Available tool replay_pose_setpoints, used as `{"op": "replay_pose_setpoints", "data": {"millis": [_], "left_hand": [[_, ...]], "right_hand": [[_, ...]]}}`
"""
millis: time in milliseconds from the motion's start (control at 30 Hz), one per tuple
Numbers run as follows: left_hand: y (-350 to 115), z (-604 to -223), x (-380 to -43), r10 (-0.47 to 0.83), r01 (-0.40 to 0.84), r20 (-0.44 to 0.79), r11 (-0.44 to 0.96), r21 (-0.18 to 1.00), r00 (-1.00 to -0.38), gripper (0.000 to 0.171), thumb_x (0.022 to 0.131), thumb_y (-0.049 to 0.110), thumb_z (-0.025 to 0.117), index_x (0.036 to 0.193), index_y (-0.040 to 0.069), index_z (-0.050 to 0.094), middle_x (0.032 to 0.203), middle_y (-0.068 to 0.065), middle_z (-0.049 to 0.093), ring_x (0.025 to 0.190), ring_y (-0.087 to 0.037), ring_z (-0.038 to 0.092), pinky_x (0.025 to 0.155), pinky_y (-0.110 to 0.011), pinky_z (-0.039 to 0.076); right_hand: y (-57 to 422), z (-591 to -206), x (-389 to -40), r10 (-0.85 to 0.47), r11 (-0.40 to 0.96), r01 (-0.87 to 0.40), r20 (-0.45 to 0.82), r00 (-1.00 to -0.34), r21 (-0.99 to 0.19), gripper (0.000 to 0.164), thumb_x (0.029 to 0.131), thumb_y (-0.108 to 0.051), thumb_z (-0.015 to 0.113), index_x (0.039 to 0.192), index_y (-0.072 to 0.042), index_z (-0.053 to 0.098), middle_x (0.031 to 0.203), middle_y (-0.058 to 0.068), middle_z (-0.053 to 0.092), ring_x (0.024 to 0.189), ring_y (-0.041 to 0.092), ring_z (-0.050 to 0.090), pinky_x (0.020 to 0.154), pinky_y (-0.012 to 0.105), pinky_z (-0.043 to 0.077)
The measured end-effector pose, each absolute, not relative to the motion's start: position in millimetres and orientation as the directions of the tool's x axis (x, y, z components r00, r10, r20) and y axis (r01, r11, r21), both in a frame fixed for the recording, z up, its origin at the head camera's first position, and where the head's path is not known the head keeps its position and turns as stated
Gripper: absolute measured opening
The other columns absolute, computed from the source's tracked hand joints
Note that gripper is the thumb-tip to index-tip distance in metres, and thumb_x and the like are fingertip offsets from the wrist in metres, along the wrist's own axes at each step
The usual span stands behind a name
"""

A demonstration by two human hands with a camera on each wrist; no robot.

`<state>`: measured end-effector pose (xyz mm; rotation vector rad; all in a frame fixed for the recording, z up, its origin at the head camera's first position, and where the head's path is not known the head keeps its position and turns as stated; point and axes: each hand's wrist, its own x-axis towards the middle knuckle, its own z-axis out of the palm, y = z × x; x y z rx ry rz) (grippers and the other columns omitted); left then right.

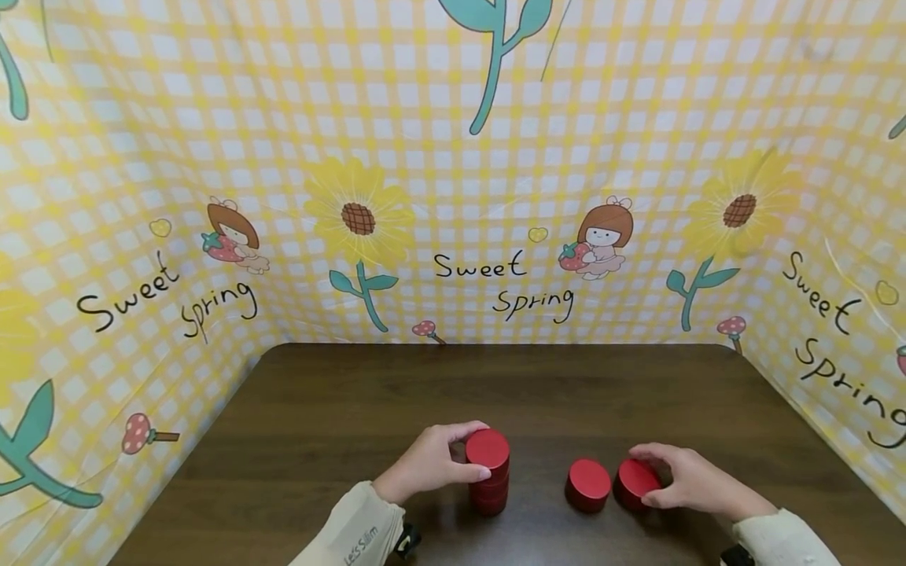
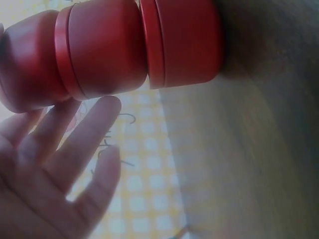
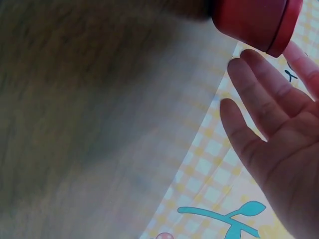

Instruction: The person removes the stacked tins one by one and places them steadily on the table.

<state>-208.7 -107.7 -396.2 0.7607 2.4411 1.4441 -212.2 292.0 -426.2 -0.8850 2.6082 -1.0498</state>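
Currently pinching the top red tin between thumb and fingers of the left hand, at the head of an upright stack. Directly underneath: two lower red tins, stacked on the counter. At the right hand: thumb and forefinger set round the outer red tin, pinching it; remaining fingers extended in the right wrist view. Just beside it, on the stack side: a loose red tin, upright, apart from the stack. Behind the counter: yellow-and-white checked cloth, printed "Sweet Spring".
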Motion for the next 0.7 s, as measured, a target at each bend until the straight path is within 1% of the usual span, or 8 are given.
{"op": "replay_pose_setpoints", "data": {"millis": [267, 333, 467, 600, 700], "left_hand": [[-108, -397, -210, 0.540, 0.322, 0.066, 0.396, 0.860, -0.839, 0.066, 0.080, 0.018, 0.078, 0.138, 0.003, 0.050, 0.104, -0.003, 0.066, 0.081, -0.010, 0.061, 0.070, -0.023, 0.050], [-109, -396, -210, 0.542, 0.320, 0.062, 0.396, 0.861, -0.838, 0.067, 0.080, 0.017, 0.078, 0.139, 0.003, 0.049, 0.104, -0.003, 0.066, 0.080, -0.010, 0.061, 0.070, -0.023, 0.050], [-109, -398, -210, 0.549, 0.318, 0.059, 0.389, 0.864, -0.833, 0.068, 0.078, 0.016, 0.079, 0.138, 0.002, 0.050, 0.105, -0.003, 0.066, 0.082, -0.010, 0.061, 0.071, -0.023, 0.050], [-110, -402, -211, 0.567, 0.316, 0.056, 0.371, 0.873, -0.822, 0.067, 0.078, 0.014, 0.080, 0.137, 0.001, 0.051, 0.107, -0.004, 0.066, 0.083, -0.009, 0.062, 0.073, -0.022, 0.050], [-111, -404, -213, 0.579, 0.329, 0.065, 0.363, 0.872, -0.813, 0.066, 0.077, 0.012, 0.081, 0.135, 0.001, 0.053, 0.108, -0.005, 0.067, 0.083, -0.008, 0.063, 0.074, -0.022, 0.051]], "right_hand": [[289, -423, -210, -0.524, 0.628, -0.485, 0.130, -0.842, -0.609, 0.056, 0.079, -0.023, 0.078, 0.120, 0.008, 0.057, 0.109, 0.015, 0.063, 0.093, 0.006, 0.058, 0.075, 0.026, 0.050], [287, -424, -210, -0.513, 0.623, -0.505, 0.175, -0.840, -0.598, 0.056, 0.078, -0.022, 0.079, 0.119, 0.008, 0.057, 0.107, 0.015, 0.064, 0.093, 0.011, 0.060, 0.075, 0.027, 0.050], [284, -429, -210, -0.478, 0.595, -0.569, 0.318, -0.818, -0.568, 0.055, 0.075, -0.015, 0.082, 0.117, 0.009, 0.057, 0.101, 0.016, 0.065, 0.089, 0.016, 0.062, 0.075, 0.027, 0.050], [279, -433, -212, -0.443, 0.571, -0.616, 0.427, -0.788, -0.543, 0.053, 0.071, -0.009, 0.083, 0.115, 0.008, 0.058, 0.096, 0.011, 0.066, 0.084, 0.010, 0.061, 0.073, 0.027, 0.050], [277, -435, -214, -0.427, 0.542, -0.621, 0.451, -0.784, -0.567, 0.052, 0.071, -0.005, 0.082, 0.116, 0.005, 0.058, 0.095, 0.003, 0.066, 0.082, 0.007, 0.061, 0.071, 0.027, 0.049]]}}
